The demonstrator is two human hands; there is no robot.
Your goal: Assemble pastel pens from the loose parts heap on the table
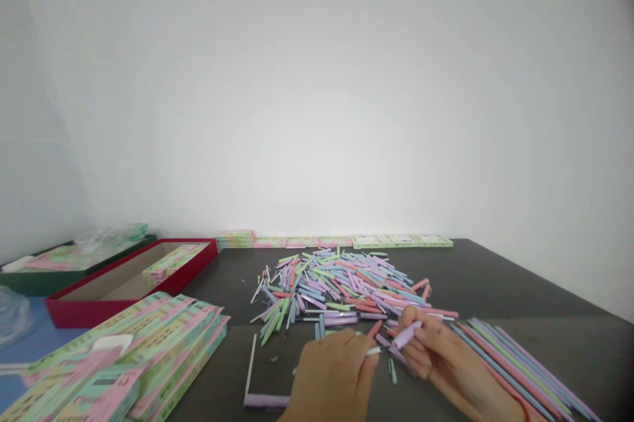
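My left hand [331, 369] is closed, pinching a thin white stick [374, 351] with a dark tip that looks like a pen refill. Opposite it, my right hand [438, 346] grips a short purple pen barrel [405, 336] between thumb and fingers. The dark tip lies close to the barrel's lower end; whether they touch I cannot tell. Just beyond both hands spreads a heap of pastel pen parts [341, 280]. Left of my left hand lie a purple piece [266, 401] and a slim white stick [251, 366].
Long pastel pens [525, 369] lie in a row at the right. Printed pink-and-green boxes [163, 349] are stacked at the left front, beside a red tray [69, 313]. A dark green tray [30, 286] holds plastic wrap [111, 237]. More boxes [302, 242] line the wall.
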